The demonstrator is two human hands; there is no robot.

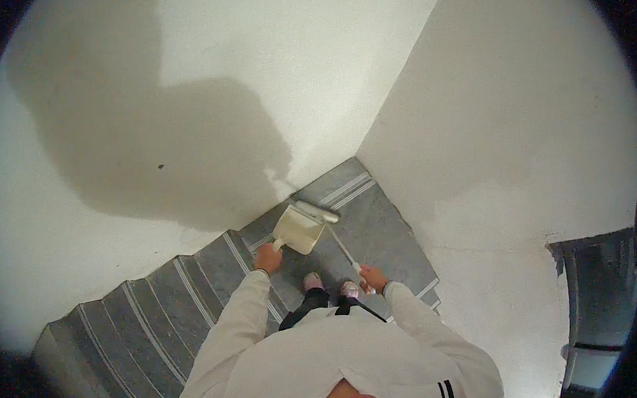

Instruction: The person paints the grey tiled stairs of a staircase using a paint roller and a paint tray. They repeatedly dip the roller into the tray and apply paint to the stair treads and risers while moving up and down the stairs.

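My left hand (268,258) is closed on the handle of a cream plastic dustpan (298,231), whose wide mouth points away from me over the grey stair landing (374,230). A pale brush head (316,211) lies along the dustpan's mouth. From it a thin light stick (342,246) runs back to my right hand (372,279), which grips its white end. Whether dirt lies in the pan cannot be told. My shoes stand on the landing, between my hands.
Grey steps with pale stripes (182,286) run off at the lower left. A white wall (284,49) rises ahead and meets another wall (498,128) at a corner beyond the landing. A dark-framed opening (599,309) shows at the far right.
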